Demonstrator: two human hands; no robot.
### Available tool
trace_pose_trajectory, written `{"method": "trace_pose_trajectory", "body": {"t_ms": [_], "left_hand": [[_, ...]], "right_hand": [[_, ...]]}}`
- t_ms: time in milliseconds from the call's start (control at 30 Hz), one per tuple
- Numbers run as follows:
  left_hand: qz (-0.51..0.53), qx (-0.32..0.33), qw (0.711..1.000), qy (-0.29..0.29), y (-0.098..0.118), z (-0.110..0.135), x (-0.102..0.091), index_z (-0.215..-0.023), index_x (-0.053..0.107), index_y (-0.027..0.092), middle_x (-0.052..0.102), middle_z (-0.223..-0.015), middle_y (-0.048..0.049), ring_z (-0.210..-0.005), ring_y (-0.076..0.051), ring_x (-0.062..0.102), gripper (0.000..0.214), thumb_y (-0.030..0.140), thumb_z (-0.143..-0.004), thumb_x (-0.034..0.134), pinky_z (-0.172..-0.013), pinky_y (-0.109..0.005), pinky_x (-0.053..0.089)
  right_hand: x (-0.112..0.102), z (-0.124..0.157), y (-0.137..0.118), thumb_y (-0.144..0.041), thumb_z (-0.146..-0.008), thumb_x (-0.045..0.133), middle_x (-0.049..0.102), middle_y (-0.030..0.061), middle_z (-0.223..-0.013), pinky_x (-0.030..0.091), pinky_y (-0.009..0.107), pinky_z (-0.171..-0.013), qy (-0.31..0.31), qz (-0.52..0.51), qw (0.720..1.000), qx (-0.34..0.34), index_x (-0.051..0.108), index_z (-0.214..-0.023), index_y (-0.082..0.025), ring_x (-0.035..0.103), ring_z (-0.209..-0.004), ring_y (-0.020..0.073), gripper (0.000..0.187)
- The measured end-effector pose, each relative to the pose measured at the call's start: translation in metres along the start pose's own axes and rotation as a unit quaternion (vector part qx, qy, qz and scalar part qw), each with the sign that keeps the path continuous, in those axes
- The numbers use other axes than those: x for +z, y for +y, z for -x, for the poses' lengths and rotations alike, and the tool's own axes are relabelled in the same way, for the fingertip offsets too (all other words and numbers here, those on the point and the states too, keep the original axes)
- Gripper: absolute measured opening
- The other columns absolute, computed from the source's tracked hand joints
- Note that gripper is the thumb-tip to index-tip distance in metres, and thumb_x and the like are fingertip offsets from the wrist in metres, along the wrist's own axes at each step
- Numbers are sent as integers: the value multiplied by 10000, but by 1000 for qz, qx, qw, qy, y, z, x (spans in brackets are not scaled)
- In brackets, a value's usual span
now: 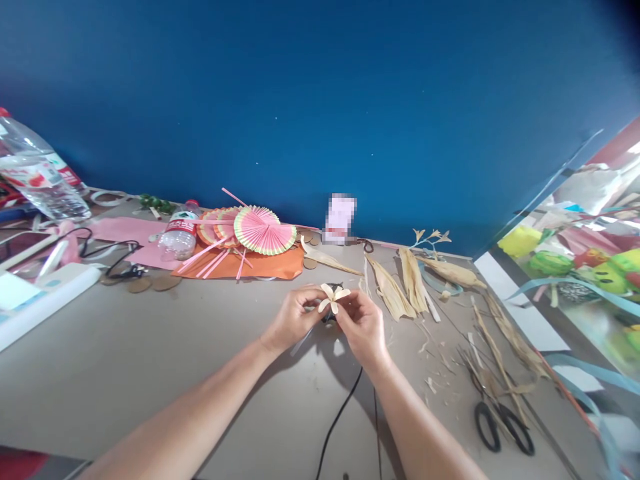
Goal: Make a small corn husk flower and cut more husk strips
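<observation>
A small pale flower (333, 297) with several narrow petals, seemingly of corn husk, is held up above the middle of the table. My left hand (299, 315) pinches it from the left, and my right hand (364, 328) from the right, fingertips close together under the petals. What sits beneath the petals is mostly hidden by my fingers. Behind the flower a dark object shows in part. Dried corn husks (393, 287) lie just beyond my right hand, with thin husk scraps on the tabletop beside it.
Black-handled scissors (503, 423) lie at the right. Pink paper fans (265, 230) rest on orange cloth (293, 263) near a plastic bottle (179, 233). A finished-looking husk flower sprig (433, 237) stands by the blue wall (320, 100). A black cable (341, 417) runs toward me.
</observation>
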State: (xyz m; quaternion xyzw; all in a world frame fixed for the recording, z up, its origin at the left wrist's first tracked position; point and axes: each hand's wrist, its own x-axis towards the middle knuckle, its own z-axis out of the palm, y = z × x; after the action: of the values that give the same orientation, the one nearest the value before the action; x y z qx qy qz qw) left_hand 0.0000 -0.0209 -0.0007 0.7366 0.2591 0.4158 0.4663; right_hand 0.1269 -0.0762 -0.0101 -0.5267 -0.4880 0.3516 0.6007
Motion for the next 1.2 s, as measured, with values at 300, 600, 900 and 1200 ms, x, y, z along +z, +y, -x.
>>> {"method": "trace_pose_trajectory", "body": {"t_ms": [300, 600, 900, 1200], "left_hand": [[-87, 62, 994, 2, 2, 0, -1, -675, 637, 150, 591, -663, -38, -672, -150, 500, 196, 264, -776, 514, -659, -252, 387], [-119, 107, 987, 16, -2, 0, 0, -724, 644, 151, 626, -699, -47, -698, -150, 524, 140, 206, -772, 523, -671, -254, 410], [-135, 114, 984, 12, -2, 2, 0, -783, 636, 147, 624, -761, -57, -751, -159, 515, 141, 170, -778, 497, -710, -267, 405], [-80, 48, 996, 5, 6, 1, 1, -693, 625, 144, 591, -676, -46, -677, -158, 499, 168, 264, -758, 526, -649, -265, 396]], "right_hand": [[-1, -2, 2, -278, -699, 605, 525, -48, -555, 398, 188, -418, 8, -21, 1000, 13, 529, -769, -177, 427, -429, 67, 144], [1, -1, 1, -269, -687, 610, 522, -45, -537, 400, 178, -408, 21, -1, 1000, 14, 511, -749, -175, 434, -421, 63, 150], [3, -1, 1, -242, -684, 604, 520, -55, -530, 390, 176, -419, 25, -10, 1000, 9, 501, -748, -181, 442, -417, 63, 136], [1, 1, 2, -244, -714, 589, 502, -48, -559, 400, 184, -436, 9, -16, 1000, 0, 493, -768, -180, 455, -450, 68, 127]]}}
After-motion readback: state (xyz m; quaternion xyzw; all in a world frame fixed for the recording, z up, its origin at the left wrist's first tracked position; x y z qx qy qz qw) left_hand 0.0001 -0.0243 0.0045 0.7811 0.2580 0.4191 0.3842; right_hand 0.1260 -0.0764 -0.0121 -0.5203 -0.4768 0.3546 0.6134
